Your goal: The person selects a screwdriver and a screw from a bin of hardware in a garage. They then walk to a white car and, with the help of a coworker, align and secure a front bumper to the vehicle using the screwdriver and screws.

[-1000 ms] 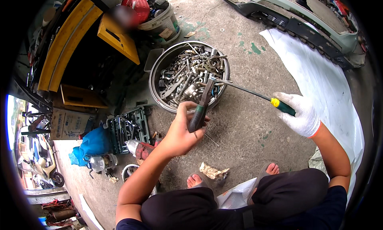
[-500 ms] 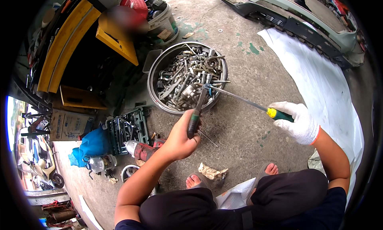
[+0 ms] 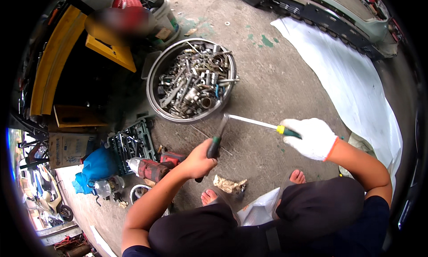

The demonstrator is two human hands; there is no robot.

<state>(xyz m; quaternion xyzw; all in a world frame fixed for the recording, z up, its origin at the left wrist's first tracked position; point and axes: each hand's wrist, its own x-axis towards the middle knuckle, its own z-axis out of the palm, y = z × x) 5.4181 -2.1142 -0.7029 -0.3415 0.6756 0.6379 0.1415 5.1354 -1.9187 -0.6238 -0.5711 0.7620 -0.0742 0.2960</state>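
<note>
My bare left hand is closed round the dark handle of a hand tool with a grey metal shaft; blur hides its exact kind. A white glove with an orange hem covers my right hand, which grips a screwdriver by its green and yellow handle. The screwdriver's long shaft points left, and its tip meets or overlaps the upper end of the other tool. Both tools are over the concrete floor, on the near side of a round metal basin heaped with sockets, wrenches and bolts.
Left of my hands lie a red power tool, an open green socket case, a blue bag and a clear bottle. Yellow cabinet parts stand at far left. White sheeting and a car bumper lie to the right.
Both hands have drawn the tools back toward me, from above the basin's near part to the floor in front. The view has shifted, so the basin sits farther left and higher.
</note>
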